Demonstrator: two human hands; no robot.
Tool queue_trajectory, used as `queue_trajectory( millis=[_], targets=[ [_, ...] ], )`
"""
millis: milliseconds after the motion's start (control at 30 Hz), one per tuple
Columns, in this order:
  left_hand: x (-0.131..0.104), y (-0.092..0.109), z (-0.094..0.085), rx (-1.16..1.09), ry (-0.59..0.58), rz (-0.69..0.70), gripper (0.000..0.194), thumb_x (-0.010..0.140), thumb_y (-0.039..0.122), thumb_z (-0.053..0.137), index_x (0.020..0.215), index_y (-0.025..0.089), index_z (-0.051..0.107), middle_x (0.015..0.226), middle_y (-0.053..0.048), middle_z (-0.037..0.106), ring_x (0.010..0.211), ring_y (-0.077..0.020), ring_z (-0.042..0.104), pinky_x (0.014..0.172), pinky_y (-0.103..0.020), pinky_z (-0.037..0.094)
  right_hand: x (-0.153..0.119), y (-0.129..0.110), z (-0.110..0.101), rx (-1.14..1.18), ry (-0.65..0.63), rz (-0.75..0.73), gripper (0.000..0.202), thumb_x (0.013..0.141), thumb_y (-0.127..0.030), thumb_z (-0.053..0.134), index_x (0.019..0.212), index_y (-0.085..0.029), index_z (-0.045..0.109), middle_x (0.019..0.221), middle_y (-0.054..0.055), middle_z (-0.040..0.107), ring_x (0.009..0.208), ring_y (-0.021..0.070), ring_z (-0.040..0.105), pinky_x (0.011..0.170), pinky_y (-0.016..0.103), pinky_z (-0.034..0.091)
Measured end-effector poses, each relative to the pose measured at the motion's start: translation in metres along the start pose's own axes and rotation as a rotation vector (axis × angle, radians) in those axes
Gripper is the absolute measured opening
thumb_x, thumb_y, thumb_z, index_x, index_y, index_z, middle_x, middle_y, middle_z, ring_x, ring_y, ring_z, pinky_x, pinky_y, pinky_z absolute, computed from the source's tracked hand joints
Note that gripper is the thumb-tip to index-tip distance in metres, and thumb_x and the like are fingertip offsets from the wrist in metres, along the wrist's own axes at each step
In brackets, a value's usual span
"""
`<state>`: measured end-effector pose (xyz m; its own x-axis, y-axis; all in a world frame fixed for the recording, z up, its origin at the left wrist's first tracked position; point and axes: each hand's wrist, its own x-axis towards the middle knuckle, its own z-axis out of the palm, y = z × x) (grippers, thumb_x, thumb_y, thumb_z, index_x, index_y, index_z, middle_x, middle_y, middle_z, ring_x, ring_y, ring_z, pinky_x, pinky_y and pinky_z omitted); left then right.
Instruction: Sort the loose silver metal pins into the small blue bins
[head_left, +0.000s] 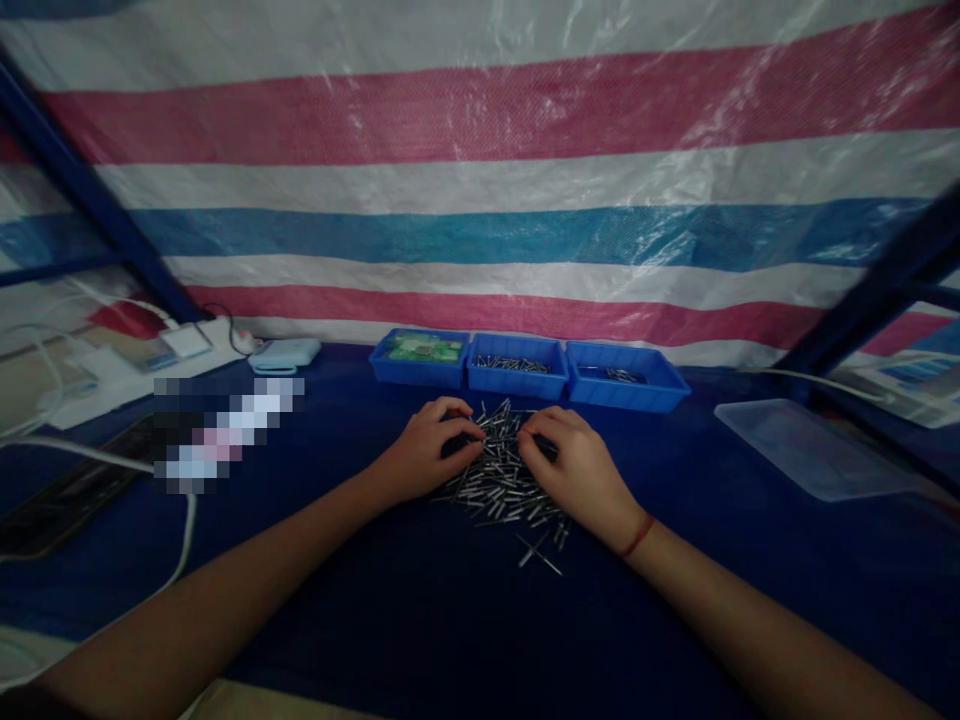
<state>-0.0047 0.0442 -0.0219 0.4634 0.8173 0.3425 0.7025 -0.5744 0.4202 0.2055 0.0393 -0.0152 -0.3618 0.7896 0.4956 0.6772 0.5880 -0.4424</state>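
A loose pile of thin silver metal pins (506, 480), which look like blind rivets, lies on the dark blue table surface in front of me. My left hand (431, 450) is at the pile's left edge, fingers curved and apart, the thumb and forefinger touching the pins. At the right side of the pile is my right hand (577, 460), with a red string round the wrist. Its thumb and forefinger tips come together at the pins; what lies between them is too small to make out. A few pins (538, 553) lie loose nearer to me.
Behind the pile stand three blue trays: one with green packets (424, 347), a middle one (517, 380) with pins, and a right one (630, 395) with fewer. A clear plastic lid (814, 450) lies right. Left are a power strip (142, 372), a light-blue case (285, 354) and a white cable (187, 530).
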Motion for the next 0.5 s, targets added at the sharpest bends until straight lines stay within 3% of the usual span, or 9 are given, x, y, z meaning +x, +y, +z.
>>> queue_trajectory(
  millis=[267,400,500],
  targets=[
    [-0.006,0.005,-0.004,-0.013,0.086,0.07,0.011,0.086,0.027,0.055,0.089,0.022,0.064,0.11,-0.005,0.051,0.11,-0.0218,0.046,0.097,-0.041,0.036,-0.002,-0.013,-0.001,0.053,-0.022,-0.083,0.011,0.083,-0.018,0.053,0.084,-0.018,0.064,0.088,0.006,0.063,0.086,0.0204,0.056,0.081,0.038,0.045],
    [-0.013,0.019,-0.011,-0.21,0.208,0.073,0.009,0.085,0.025,0.057,0.089,0.024,0.065,0.112,-0.005,0.047,0.111,-0.0217,0.046,0.095,-0.04,0.038,-0.005,-0.032,0.001,0.126,-0.071,-0.185,0.024,0.078,-0.022,0.062,0.102,-0.021,0.063,0.105,0.008,0.06,0.1,0.0238,0.052,0.087,0.043,0.044],
    [-0.018,0.031,-0.013,-0.418,0.268,0.059,0.008,0.084,0.023,0.058,0.088,0.024,0.065,0.111,-0.005,0.045,0.111,-0.0202,0.047,0.098,-0.039,0.038,-0.006,-0.044,0.003,0.275,-0.055,-0.165,0.013,0.086,-0.023,0.055,0.095,-0.024,0.065,0.102,0.006,0.061,0.099,0.0204,0.054,0.086,0.04,0.045]
  ],
)
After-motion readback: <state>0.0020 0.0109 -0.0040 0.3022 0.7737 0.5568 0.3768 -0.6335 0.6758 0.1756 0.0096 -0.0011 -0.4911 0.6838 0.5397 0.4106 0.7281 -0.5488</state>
